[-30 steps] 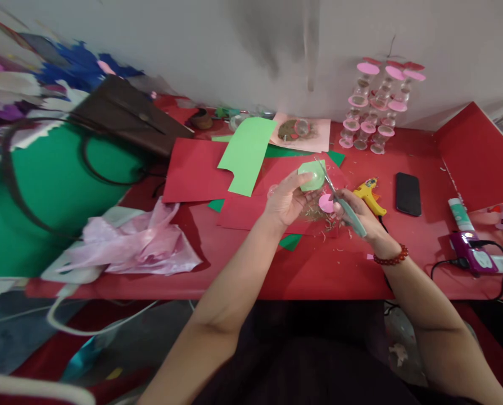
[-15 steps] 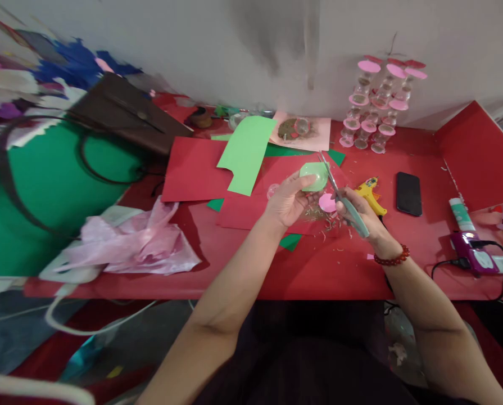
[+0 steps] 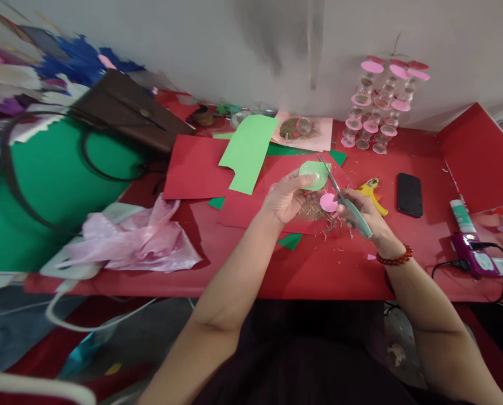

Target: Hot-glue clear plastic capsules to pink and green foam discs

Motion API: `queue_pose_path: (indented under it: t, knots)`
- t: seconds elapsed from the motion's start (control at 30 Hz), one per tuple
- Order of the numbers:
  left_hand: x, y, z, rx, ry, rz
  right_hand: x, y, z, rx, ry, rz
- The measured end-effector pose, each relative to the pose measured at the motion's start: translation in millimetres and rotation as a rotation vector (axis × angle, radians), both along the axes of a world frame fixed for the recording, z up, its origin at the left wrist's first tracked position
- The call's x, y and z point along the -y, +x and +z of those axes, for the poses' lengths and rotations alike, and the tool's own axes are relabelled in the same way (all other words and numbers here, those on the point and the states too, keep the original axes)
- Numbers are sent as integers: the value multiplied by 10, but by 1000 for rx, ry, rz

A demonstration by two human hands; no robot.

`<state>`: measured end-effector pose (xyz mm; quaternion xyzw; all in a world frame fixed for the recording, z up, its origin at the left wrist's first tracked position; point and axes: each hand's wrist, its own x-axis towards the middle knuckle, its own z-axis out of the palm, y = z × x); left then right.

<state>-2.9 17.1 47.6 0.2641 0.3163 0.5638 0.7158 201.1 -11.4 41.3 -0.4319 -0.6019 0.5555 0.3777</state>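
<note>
My left hand (image 3: 291, 197) pinches a clear round plastic piece with light green paper (image 3: 314, 175) against it, thumb on top. In my right hand (image 3: 358, 209) are scissors (image 3: 354, 215) with grey-green handles, my fingers wrapped round them. Their blades point up and away, along the right edge of the green paper. Just below the blades a pink paper disc (image 3: 329, 202) lies among small scraps on the red paper (image 3: 251, 211). A larger light green sheet (image 3: 251, 152) with a notch cut from it lies behind my left hand.
A yellow glue gun (image 3: 372, 196) and a black phone (image 3: 409, 194) lie to the right. Stacked clear cups with pink discs (image 3: 368, 127) stand by the wall. A brown bag (image 3: 128, 112) and pink plastic bag (image 3: 141, 239) are at left; a purple device (image 3: 472, 254) with cables sits at right.
The scissors and the green paper have barely moved; both hands keep their hold. The whole view has shifted slightly.
</note>
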Motion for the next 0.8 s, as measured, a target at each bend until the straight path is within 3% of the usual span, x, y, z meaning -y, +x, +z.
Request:
queue_pose_path:
  t: [0.5,0.8]
  knots:
    - [-41,-169,48,-138,75,-141,-57,44,-7,55,71,11]
    - [-60,-165,18,-113,60,-94,-51,34,27,71,60,-24]
